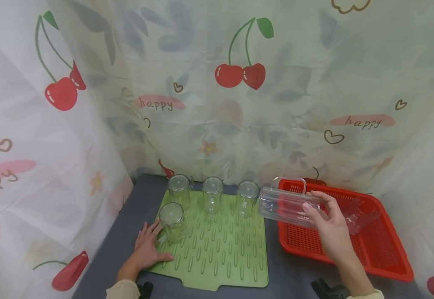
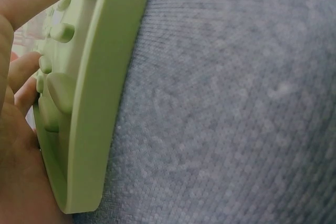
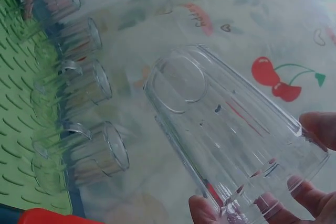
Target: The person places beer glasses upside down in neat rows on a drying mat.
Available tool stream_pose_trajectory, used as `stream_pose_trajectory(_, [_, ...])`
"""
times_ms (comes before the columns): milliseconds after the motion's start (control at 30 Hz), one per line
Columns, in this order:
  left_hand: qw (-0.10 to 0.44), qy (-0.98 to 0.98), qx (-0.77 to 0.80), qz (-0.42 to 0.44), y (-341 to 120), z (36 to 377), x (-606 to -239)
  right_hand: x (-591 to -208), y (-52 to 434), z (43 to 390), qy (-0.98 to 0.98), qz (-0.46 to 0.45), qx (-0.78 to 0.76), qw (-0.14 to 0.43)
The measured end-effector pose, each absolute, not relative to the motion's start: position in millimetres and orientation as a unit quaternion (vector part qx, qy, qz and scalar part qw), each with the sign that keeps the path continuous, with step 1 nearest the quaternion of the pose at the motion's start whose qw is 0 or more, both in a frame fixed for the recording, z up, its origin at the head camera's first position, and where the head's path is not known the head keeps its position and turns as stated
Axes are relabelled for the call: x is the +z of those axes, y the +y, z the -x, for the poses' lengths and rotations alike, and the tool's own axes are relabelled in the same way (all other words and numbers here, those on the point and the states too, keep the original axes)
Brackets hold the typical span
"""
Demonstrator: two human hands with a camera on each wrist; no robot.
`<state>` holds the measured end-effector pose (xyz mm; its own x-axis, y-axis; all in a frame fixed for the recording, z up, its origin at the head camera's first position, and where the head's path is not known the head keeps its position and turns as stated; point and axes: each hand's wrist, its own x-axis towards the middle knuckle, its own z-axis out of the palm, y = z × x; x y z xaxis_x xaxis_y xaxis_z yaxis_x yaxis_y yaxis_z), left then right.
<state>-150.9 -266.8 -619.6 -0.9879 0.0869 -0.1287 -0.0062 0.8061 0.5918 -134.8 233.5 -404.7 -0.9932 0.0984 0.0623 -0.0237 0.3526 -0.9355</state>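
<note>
Right hand [image 1: 330, 232] holding glass mug [image 1: 288, 203] sideways over red basket [image 1: 385, 257], left hand [image 1: 147, 249] flat on green mat [image 1: 220, 257], four upturned glasses [image 1: 212, 193] near table's far edge.

basket's glass [image 1: 362, 214] — blurred, contents unclear

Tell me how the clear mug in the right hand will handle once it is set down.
The clear mug, gripped sideways by the right hand, looks rigid and probably fragile. Its smooth walls may be slippery. Laid on its side it could roll, though the handle might check that.

Clear glossy glass mug [image 1: 288, 204]; matt green ribbed, probably silicone, drying mat [image 1: 220, 257]; glossy red plastic basket [image 1: 388, 265]; grey knit-textured cloth [image 2: 236, 103].
</note>
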Motion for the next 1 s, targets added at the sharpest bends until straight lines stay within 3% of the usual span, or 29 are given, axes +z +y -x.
stream_pose_trajectory(633, [0.078, 0.946, 0.313, -0.019, -268, 150, -619, -428, 193, 140, -0.736, -0.054, 0.674, 0.024])
stream_pose_trajectory(1000, [0.071, 0.947, 0.314, -0.020, -267, 150, -621, -438, 172, 141, -0.754, -0.028, 0.656, -0.022])
